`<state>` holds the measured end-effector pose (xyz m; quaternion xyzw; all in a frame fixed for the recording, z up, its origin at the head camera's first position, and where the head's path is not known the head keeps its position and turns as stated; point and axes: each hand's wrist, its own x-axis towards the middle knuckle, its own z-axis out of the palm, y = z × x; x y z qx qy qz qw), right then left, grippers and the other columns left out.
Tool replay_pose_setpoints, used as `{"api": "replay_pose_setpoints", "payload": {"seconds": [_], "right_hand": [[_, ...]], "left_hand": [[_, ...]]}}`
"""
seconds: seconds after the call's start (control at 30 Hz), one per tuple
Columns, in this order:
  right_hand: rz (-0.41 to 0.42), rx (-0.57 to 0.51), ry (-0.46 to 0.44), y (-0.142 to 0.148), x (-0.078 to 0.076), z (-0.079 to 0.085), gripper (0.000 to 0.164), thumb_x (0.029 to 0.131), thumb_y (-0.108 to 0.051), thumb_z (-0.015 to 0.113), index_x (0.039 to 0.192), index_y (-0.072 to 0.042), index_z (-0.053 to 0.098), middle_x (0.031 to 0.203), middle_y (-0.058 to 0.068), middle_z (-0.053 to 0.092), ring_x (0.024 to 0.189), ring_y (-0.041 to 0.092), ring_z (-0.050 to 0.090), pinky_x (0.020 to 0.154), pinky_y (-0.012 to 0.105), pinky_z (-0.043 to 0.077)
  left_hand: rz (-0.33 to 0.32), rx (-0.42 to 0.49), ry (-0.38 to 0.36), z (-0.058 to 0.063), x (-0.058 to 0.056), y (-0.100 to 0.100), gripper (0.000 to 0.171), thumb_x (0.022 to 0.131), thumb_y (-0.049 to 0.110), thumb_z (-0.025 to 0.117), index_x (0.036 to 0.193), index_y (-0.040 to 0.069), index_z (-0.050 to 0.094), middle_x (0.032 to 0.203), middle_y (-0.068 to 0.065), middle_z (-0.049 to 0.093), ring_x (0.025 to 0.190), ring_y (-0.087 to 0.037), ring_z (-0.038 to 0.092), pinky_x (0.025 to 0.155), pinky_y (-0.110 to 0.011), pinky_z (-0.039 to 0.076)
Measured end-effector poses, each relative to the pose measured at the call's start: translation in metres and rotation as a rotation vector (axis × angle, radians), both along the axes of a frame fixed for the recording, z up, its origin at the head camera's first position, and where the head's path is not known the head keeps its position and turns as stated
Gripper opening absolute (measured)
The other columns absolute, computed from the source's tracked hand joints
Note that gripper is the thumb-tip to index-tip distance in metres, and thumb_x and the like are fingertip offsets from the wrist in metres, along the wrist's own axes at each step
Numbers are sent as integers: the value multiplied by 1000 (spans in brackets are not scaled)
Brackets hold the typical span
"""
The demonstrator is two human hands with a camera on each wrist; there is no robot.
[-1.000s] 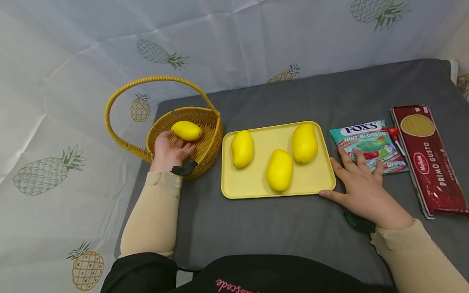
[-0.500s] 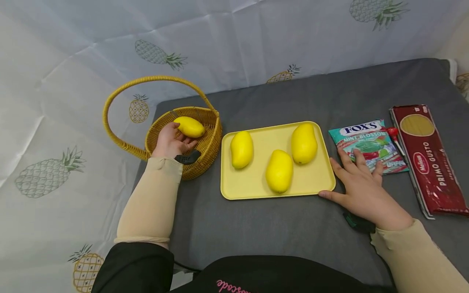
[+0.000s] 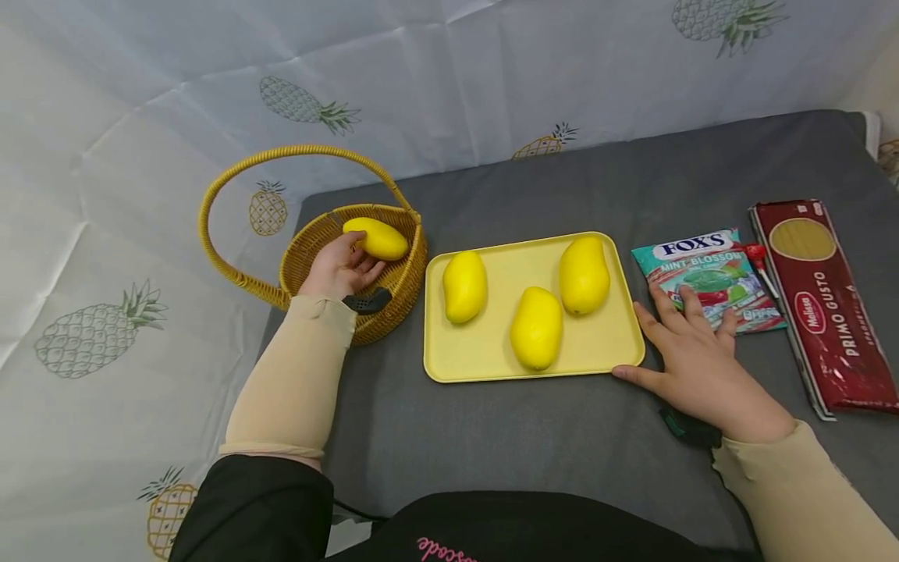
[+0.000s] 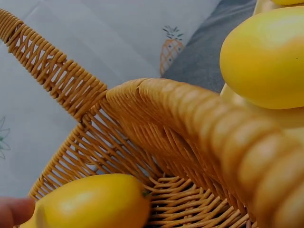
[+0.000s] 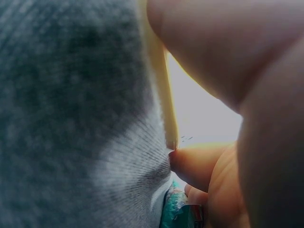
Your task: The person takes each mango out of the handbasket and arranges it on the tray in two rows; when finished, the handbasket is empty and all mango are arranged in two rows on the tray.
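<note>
My left hand (image 3: pixel 340 265) reaches into the yellow wicker basket (image 3: pixel 403 289) and grips a yellow mango (image 3: pixel 379 239) by its near end, thumb on top and fingers beneath. In the left wrist view the thumb tip touches the end of that mango (image 4: pixel 95 202), above the woven basket floor. The right hand (image 3: pixel 702 363) lies spread on the table, its thumb at the corner of the yellow tray (image 3: pixel 485 363) and some fingertips on a green candy bag (image 3: pixel 702 273). Three mangoes lie on the tray: one at left (image 3: pixel 464 286), one in front (image 3: pixel 536 328), one at right (image 3: pixel 584 275).
The basket's tall handle (image 3: pixel 302 150) arches up behind the left hand. A dark red spaghetti packet (image 3: pixel 822 312) and a red lollipop (image 3: pixel 755 253) lie at the right. Behind the grey-covered table (image 3: pixel 520 437) hangs a pineapple-print cloth (image 3: pixel 449 86).
My left hand has moved a little to the right and away inside the basket, and the mango has shifted with it. The thumb now lies over the mango. The right hand has stayed put.
</note>
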<state>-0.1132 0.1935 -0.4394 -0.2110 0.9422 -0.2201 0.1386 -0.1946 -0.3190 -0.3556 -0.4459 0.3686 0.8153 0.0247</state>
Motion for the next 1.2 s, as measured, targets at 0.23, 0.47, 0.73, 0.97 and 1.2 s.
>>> {"api": "replay_pose_setpoints", "payload": {"seconds": [0.23, 0.47, 0.73, 0.97, 1.2], "right_hand": [[0, -1, 4, 0, 0, -1, 115, 92, -61, 84, 169, 7, 32, 181, 33, 5, 165, 60, -17, 112, 91, -24], [2, 2, -5, -1, 0, -1, 116, 91, -62, 84, 169, 6, 31, 181, 33, 4, 164, 60, -17, 112, 90, -24], [0, 2, -4, 1, -1, -2, 116, 92, -63, 83, 169, 7, 31, 181, 33, 4, 164, 60, -19, 112, 90, -25], [2, 3, -4, 1, -1, -3, 115, 93, -63, 82, 169, 7, 32, 181, 33, 5, 164, 61, -18, 112, 90, -25], [-5, 0, -5, 0, -1, -3, 116, 92, -63, 83, 169, 7, 32, 180, 34, 5, 164, 59, -20, 112, 89, -26]], "left_hand": [[-62, -64, 24, 1, 1, 4, 70, 112, 18, 66, 173, 32, 34, 173, 3, 43, 156, -19, 48, 129, -38, 41], [-172, -319, 167, 6, 13, 17, 60, 114, 24, 62, 169, 23, 38, 164, 0, 46, 135, -18, 56, 113, -34, 52], [-94, -455, 453, 18, 43, 41, 31, 116, 25, 51, 145, 15, 54, 126, -3, 56, 102, -19, 57, 90, -35, 47], [-167, -497, 614, 30, 86, 57, 39, 118, 24, 40, 154, 16, 52, 129, -4, 63, 99, -18, 60, 81, -30, 49], [-245, -623, 605, 21, 122, 74, 41, 114, 14, 38, 153, 10, 47, 126, -3, 65, 98, -15, 65, 80, -26, 54]]}}
